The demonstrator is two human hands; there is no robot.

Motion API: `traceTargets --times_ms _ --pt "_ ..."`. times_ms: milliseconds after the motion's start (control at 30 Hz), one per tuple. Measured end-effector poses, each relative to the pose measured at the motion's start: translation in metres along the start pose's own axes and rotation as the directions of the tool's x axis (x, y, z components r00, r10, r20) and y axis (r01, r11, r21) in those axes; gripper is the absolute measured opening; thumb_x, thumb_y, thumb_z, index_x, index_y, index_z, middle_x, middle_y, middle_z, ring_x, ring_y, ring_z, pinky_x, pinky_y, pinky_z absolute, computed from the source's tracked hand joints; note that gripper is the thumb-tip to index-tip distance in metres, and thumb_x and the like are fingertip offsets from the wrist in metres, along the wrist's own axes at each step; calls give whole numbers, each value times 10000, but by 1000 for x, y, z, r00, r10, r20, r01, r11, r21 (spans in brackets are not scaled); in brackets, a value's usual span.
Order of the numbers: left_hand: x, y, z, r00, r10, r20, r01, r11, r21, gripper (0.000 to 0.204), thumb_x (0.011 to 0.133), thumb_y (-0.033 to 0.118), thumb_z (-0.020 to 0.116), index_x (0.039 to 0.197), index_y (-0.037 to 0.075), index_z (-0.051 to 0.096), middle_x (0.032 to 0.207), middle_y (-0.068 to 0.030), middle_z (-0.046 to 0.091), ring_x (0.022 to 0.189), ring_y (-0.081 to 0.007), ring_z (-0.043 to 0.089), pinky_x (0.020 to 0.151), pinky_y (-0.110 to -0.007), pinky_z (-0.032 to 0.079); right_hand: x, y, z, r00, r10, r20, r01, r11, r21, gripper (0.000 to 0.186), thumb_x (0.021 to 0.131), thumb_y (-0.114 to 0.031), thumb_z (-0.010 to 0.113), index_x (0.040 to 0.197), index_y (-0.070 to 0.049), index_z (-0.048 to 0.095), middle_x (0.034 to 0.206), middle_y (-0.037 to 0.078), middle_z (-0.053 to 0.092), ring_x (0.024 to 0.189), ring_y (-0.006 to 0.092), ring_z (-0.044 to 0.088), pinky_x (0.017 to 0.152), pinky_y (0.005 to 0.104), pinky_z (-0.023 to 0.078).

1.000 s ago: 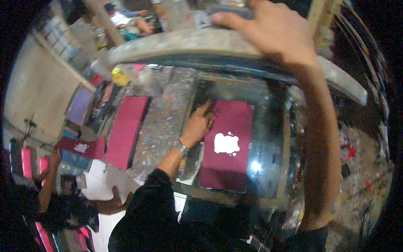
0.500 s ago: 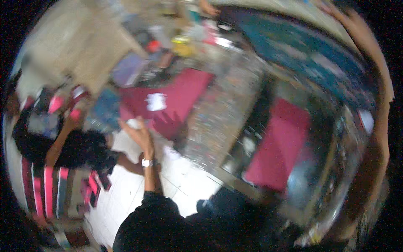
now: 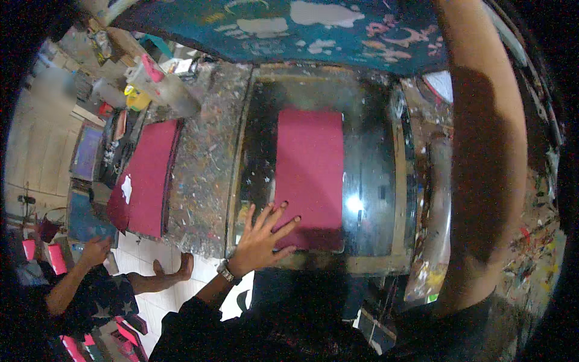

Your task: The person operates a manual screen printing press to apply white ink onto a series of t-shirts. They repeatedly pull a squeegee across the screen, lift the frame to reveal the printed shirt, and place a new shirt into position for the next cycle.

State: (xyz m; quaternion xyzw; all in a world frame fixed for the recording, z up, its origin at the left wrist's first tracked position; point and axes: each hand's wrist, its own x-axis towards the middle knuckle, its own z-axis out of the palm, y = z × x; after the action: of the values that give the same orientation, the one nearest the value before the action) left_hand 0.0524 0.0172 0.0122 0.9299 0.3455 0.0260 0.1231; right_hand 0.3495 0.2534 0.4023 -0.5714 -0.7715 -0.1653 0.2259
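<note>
A flat maroon rectangular piece, perhaps cloth, lies on a dark, glossy work board in front of me. My left hand is open, fingers spread, with the fingertips over the lower left corner of that piece. My right arm reaches up along the right side, and its hand is beyond the picture's top edge. A teal-blue panel with pale blotches, like a printing screen, stands across the far side of the board. What my right hand touches is hidden.
Left of the board, a stack of maroon pieces with a white patch lies on a paint-stained table. Beyond it are a yellow container and a greyish container. A co-worker's hand is at the lower left.
My view has swung right, so the board is now central. My left hand has moved from beside the stacked maroon pieces to the single piece on the board. White something in its fingers no longer shows.
</note>
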Motion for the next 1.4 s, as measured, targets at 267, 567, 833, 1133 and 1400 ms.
traceTargets --times_ms 267,567,833,1133,1400 --pt "-1 2 4 999 -1 -38 1 1000 -21 724 959 603 602 1588 294 421 1676 -146 315 1539 -407 273 1236 -655 138 -41 -47 -26 945 280 170 -283 959 -7 811 909 -775 528 995 1 747 1067 258 728 1024 348 707 965 483 534" --pt "-8 6 -93 645 -718 -261 -281 94 -955 610 1020 323 658 1481 6 414 1392 -240 568 1162 -343 667 949 -447 568 -247 -127 80 997 -2 -72 -10 987 -160 534 858 -621 702 960 -97 674 936 157 739 987 353 717 929 543 495" --pt "-52 -28 19 639 -758 134 112 -81 -990 418 1047 294 637 1149 -88 502 934 -238 713 843 -281 755 747 -364 639 -324 -106 155 784 13 621 -158 971 180 437 916 -481 704 1138 -115 621 830 190 717 801 425 706 672 563 521" --pt "-46 -22 15 624 -763 168 185 -65 -981 380 1049 250 636 1095 -92 477 905 -251 713 759 -275 752 660 -356 633 -360 -65 224 954 -229 194 226 973 38 269 923 -279 656 1176 -186 647 1020 90 744 911 301 738 1047 584 451" --pt "-48 -22 1 647 -733 210 155 -143 -977 366 1055 219 624 1136 -94 452 918 -259 718 771 -286 750 684 -390 638 -224 -28 248 919 4 394 -12 1000 19 371 941 -391 690 1148 -102 589 959 174 724 824 401 706 723 529 543"
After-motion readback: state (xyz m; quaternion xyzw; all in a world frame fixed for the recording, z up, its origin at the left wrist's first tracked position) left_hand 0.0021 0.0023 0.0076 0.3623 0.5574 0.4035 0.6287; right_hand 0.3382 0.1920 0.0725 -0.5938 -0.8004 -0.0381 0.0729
